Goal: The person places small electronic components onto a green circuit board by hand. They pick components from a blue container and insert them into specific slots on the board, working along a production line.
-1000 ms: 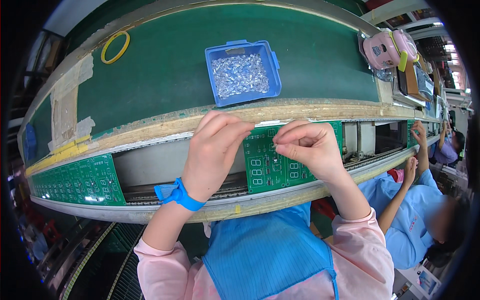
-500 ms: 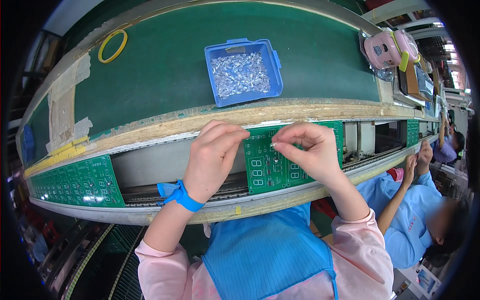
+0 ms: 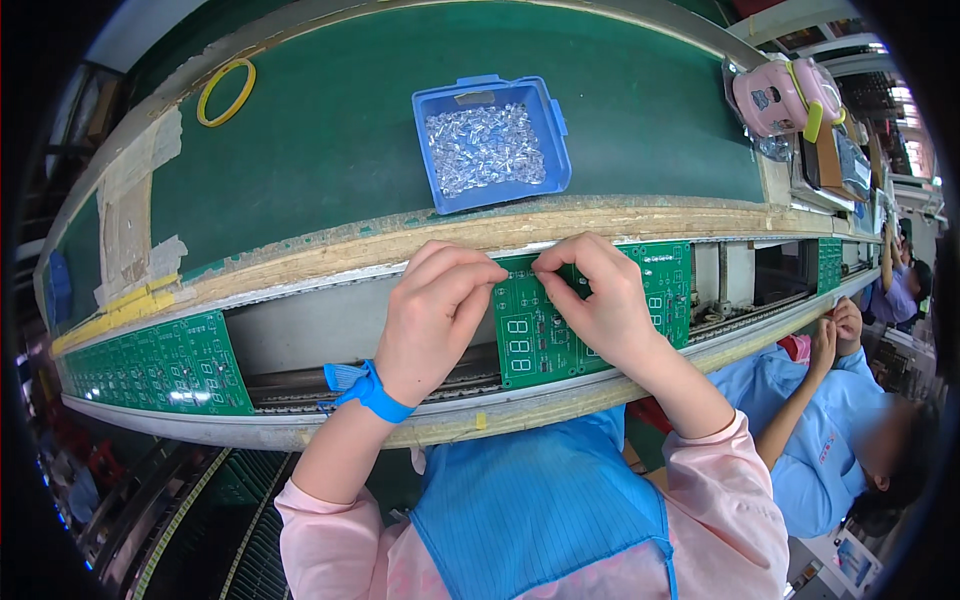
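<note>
Our right hand [image 3: 605, 305] rose to the circuit board's [image 3: 549, 358] upper edge, mid-frame.
Its fingertips and our left hand's [image 3: 430, 310] draw together, narrowly apart; whether grasping, we can't tell.

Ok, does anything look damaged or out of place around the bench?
The pale wooden bench edge beyond the green circuit board is chipped and scuffed, and the beige tape patches toward the left have torn, uneven edges. Otherwise, nothing stands out; clear small parts sit inside the blue plastic bin.

Centre: circuit board [image 3: 540, 350], smooth, glossy | upper centre: tray [image 3: 557, 150], smooth plastic; clear parts [image 3: 485, 150], shiny | mid-frame: ledge [image 3: 620, 217], rough worn wood | upper left: tabletop [image 3: 310, 120], matt | lower centre: apron [image 3: 545, 510], cloth
</note>
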`<state>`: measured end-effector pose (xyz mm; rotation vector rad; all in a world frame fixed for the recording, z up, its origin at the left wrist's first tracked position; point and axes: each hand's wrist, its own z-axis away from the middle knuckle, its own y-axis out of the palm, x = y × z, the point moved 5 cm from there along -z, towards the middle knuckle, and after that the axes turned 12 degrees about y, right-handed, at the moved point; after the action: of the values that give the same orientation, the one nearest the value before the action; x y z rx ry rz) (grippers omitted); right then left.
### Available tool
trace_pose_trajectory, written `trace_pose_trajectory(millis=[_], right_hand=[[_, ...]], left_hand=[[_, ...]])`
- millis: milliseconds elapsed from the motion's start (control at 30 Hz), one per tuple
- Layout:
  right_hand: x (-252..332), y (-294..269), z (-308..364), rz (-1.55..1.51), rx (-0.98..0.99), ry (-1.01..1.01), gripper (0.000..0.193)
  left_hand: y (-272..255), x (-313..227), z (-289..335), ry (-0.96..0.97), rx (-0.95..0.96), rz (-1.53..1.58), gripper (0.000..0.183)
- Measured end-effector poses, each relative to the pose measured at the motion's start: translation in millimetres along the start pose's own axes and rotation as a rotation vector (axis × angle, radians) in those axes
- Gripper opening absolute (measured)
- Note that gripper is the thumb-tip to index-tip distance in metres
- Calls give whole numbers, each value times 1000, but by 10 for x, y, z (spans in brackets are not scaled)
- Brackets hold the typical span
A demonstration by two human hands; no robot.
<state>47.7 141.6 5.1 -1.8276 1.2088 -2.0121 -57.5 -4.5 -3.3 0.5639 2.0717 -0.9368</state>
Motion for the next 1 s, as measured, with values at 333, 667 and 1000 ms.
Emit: trace_pose_trajectory(millis=[333,667,1000], right_hand=[[255,30,-17,245,27,-145,21],[165,55,26,159,20,-22,24],[103,31,7,137,73,53,26]], left_hand=[[-17,-6,-7,-85,-92,22,13],[10,17,27,-73,-72,19,16],[194,-62,-9,17,32,-131,30]])
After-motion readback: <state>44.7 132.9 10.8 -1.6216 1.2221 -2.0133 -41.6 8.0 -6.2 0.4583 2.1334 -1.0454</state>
